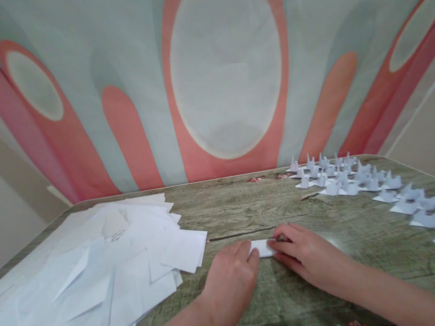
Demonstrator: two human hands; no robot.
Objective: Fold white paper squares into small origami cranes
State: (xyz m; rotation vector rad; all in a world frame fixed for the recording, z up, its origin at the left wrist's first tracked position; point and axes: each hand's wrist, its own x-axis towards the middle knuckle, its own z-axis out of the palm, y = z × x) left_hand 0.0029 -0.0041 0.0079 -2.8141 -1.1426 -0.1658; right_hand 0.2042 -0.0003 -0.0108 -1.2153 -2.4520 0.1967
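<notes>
A small strip of folded white paper (262, 248) lies on the table between my hands. My left hand (233, 268) presses on its left end, fingers together and thumb along the near edge. At the other end, my right hand (300, 253) pinches the paper between thumb and curled fingers. Both ends of the strip are partly covered by my fingers, so how it is folded there is hidden.
A wide, loose pile of white paper sheets (137, 290) covers the table's left side. Several folded white paper figures (371, 179) stand in rows at the right. The wood-patterned table (222, 207) meets a pink and grey-green printed backdrop (237, 166).
</notes>
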